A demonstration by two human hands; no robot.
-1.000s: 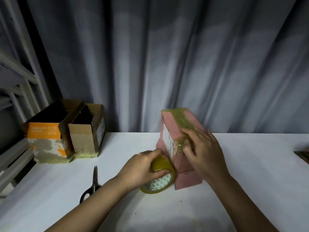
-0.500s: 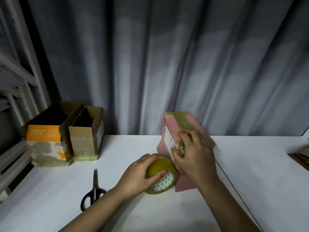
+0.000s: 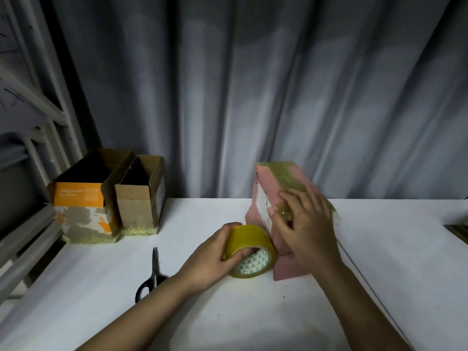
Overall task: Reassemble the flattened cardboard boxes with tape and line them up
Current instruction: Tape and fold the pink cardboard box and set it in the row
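A pink cardboard box [image 3: 266, 183] stands on the white table [image 3: 392, 262], its top covered with yellowish tape. My right hand [image 3: 306, 229] lies flat against the box's near side, fingers spread over the tape there. My left hand [image 3: 215, 252] grips a roll of yellow tape [image 3: 250, 249] that sits on the table against the box's left face, thumb in the roll's core. At the back left two assembled boxes stand side by side: an orange and white box [image 3: 78, 203] and a plain brown box [image 3: 138, 206], both open at the top.
Black-handled scissors [image 3: 152, 274] lie on the table left of my left forearm. A grey curtain hangs behind the table. A white metal rack [image 3: 30, 138] stands at the far left. A dark flat object [image 3: 458, 231] pokes in at the right edge.
My right hand has slid down and along the pink box's side over the tape. The left hand stays on the tape roll beside the box.
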